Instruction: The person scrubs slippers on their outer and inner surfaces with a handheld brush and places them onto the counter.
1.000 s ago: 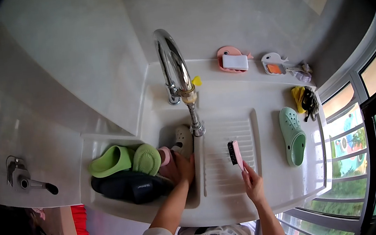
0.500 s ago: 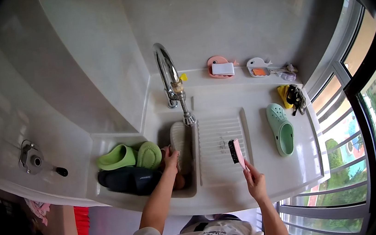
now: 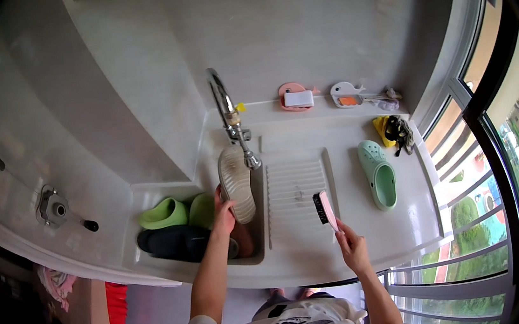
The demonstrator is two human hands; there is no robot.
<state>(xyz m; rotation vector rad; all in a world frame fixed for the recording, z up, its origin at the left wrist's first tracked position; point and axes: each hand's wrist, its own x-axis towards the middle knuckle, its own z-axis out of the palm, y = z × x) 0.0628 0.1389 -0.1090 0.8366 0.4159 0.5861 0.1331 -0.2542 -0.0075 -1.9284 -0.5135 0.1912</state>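
Observation:
My left hand (image 3: 222, 214) grips a slipper (image 3: 236, 185) by its side over the sink basin, its pale ribbed sole turned toward me. The slipper stands nearly upright just under the faucet (image 3: 236, 126); its upper is hidden. In my right hand (image 3: 351, 246) is a pink-handled scrubbing brush (image 3: 326, 209), held by the handle above the ribbed washboard (image 3: 294, 183) with its black bristles facing left. Beside my left hand, light green slippers (image 3: 163, 214) and a dark slipper (image 3: 176, 242) lie in the basin, partly covered by one another and my arm.
A mint green clog (image 3: 378, 177) lies on the right of the counter. Behind it sits a yellow and black bundle (image 3: 395, 132). Two whale-shaped soap dishes stand on the back ledge, the pink one (image 3: 295, 97) with a white bar. A barred window (image 3: 469, 202) borders the right side.
My left hand has raised the slipper and tilted its sole more toward me, closer to the faucet. The brush stays in my right hand, almost unmoved. The camera view has shifted slightly.

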